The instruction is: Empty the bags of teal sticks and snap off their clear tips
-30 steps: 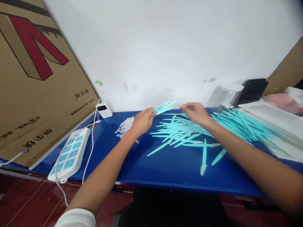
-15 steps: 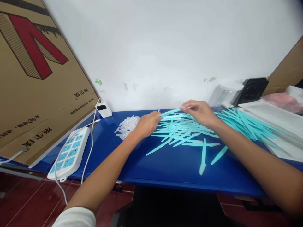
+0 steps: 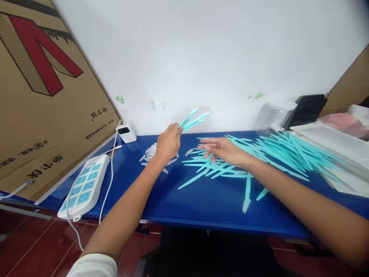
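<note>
View: head
Left hand: fingers closed on several turquoise sticks, raised above the blue table
Right hand: fingers loosely parted, over the loose turquoise pile
White pieces: small heap, partly hidden by the left hand
Denser turquoise pile: right of the loose one

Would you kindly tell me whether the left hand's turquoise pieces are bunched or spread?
Spread: the turquoise pieces fan apart beyond the left hand, gaps showing.
</note>
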Available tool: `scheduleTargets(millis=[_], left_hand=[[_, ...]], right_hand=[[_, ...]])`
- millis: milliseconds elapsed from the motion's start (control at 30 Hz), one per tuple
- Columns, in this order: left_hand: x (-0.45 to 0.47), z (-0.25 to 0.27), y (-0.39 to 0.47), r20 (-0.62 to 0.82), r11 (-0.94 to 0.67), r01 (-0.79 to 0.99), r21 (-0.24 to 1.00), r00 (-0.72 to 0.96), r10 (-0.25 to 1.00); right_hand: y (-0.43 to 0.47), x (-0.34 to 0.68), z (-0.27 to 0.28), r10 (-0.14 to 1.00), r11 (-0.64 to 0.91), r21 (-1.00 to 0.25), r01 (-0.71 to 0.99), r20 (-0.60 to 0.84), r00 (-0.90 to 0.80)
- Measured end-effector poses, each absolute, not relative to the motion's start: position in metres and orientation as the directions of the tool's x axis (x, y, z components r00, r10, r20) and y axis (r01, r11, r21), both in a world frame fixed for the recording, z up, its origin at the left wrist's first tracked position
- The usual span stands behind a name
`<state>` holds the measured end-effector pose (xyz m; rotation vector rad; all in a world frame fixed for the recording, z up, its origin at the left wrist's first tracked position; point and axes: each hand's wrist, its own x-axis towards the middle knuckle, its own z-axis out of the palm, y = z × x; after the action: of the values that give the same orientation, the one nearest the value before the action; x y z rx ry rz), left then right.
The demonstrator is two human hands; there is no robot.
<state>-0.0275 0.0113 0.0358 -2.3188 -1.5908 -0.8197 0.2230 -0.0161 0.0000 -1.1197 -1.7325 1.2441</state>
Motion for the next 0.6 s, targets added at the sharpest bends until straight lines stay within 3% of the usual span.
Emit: scheduleTargets(millis=[67, 133, 233, 333, 433, 600], left_hand=[[-0.024, 0.031, 0.010, 0.517, -0.410, 0.907, 0.096, 0.307, 0.799], [-0.020, 0.025, 0.009, 0.469, -0.437, 0.898, 0.042, 0.369, 0.802], [-0.016, 0.017, 0.008, 0.393, -0.485, 0.874, -0.033, 0.457, 0.798], [-0.011, 0.014, 0.004, 0.357, -0.510, 0.858, -0.064, 0.497, 0.791], [-0.006, 0.016, -0.001, 0.342, -0.540, 0.839, -0.067, 0.527, 0.778], [0.000, 0.019, -0.009, 0.302, -0.578, 0.813, -0.073, 0.570, 0.764]], right_hand=[[-0.013, 0.224, 0.000, 0.959, 0.198, -0.926, 0.320, 0.117, -0.257], [-0.009, 0.237, 0.004, 0.959, 0.258, -0.838, 0.480, 0.281, -0.025], [-0.007, 0.259, 0.015, 0.739, 0.369, -0.647, 0.667, 0.639, 0.212], [-0.011, 0.267, 0.026, 0.562, 0.542, -0.381, 0.749, 0.827, 0.014], [-0.016, 0.261, 0.028, 0.490, 0.677, -0.172, 0.716, 0.831, -0.263], [-0.018, 0.247, 0.015, 0.459, 0.721, -0.086, 0.687, 0.803, -0.381]])
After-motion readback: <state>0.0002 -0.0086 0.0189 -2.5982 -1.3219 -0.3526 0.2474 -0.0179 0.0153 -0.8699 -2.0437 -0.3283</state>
